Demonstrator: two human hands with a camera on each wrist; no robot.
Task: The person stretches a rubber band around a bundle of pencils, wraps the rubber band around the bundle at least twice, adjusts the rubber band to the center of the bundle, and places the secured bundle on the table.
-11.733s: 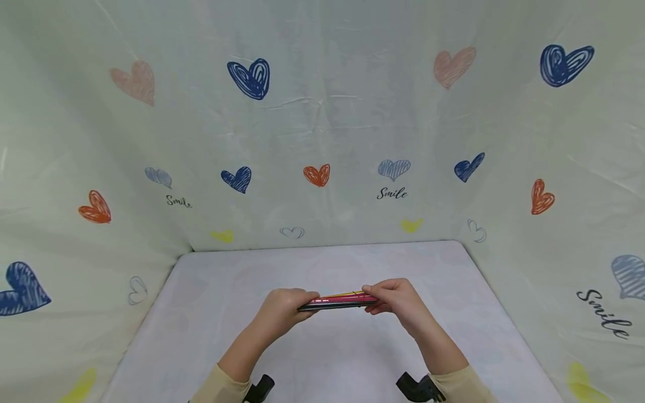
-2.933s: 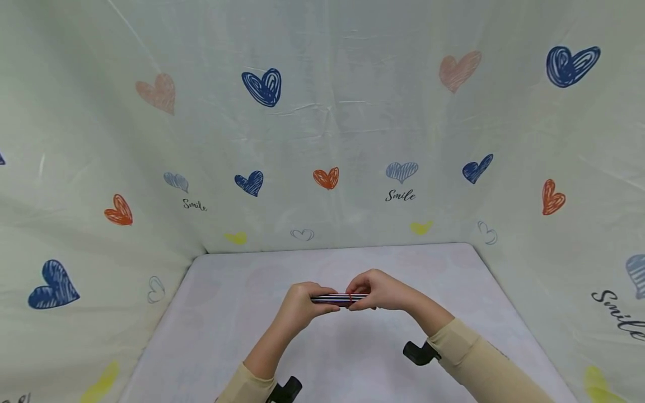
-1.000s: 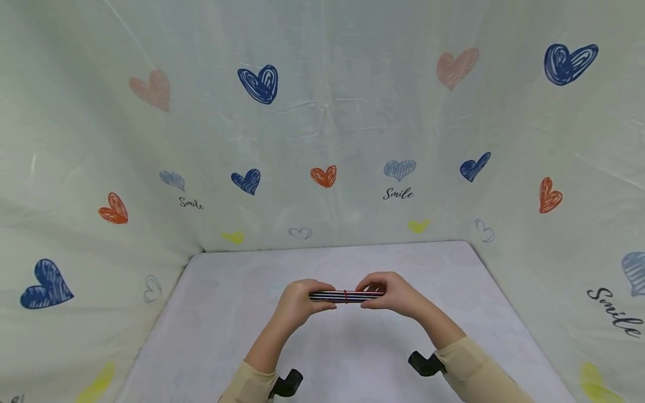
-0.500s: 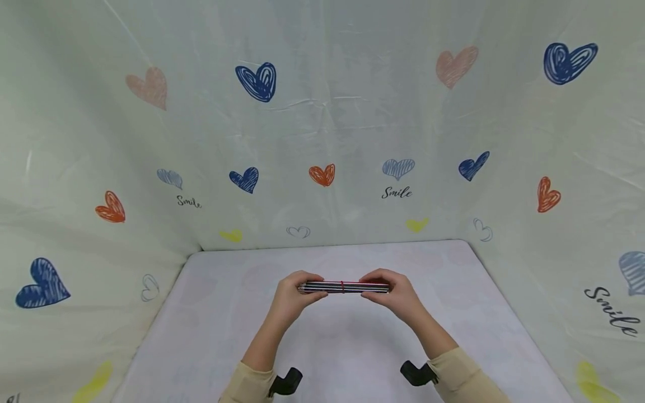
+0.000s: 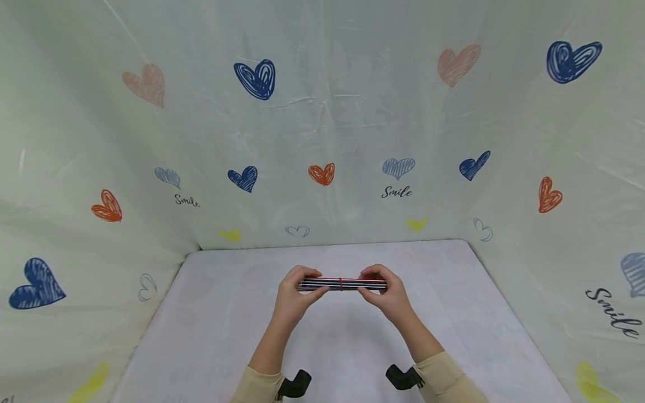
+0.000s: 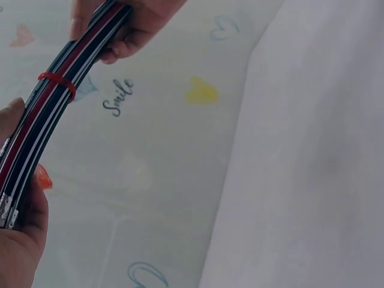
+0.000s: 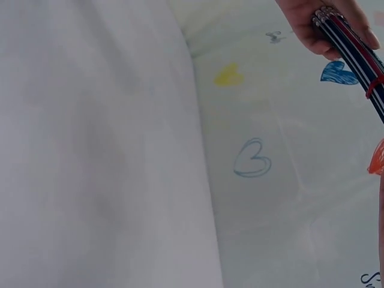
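A bundle of slim striped pencils [image 5: 325, 283], dark with white and some red, is held level above the table. Round its middle sits a thin red rubber band [image 5: 340, 284]. My left hand [image 5: 293, 299] grips the left end between thumb and fingers, and my right hand [image 5: 392, 295] grips the right end the same way. Up close in the left wrist view, the pencils [image 6: 36, 129] lie tight together under the band [image 6: 58, 82], silvery at the left-hand end. The right wrist view catches the bundle [image 7: 351, 48] at its upper right; the right hand is mostly out of that view.
Below the hands spreads a white-covered table [image 5: 332, 347]. Behind and beside it hangs a pale curtain [image 5: 322, 123] printed with hearts and "Smile". Black wrist cameras are strapped over both beige sleeves [image 5: 443, 375].
Earlier no band showed on the bundle; then the right fingers were at the red band. Now both hands hold the ends, the band between them, and the bundle has risen slightly in view.
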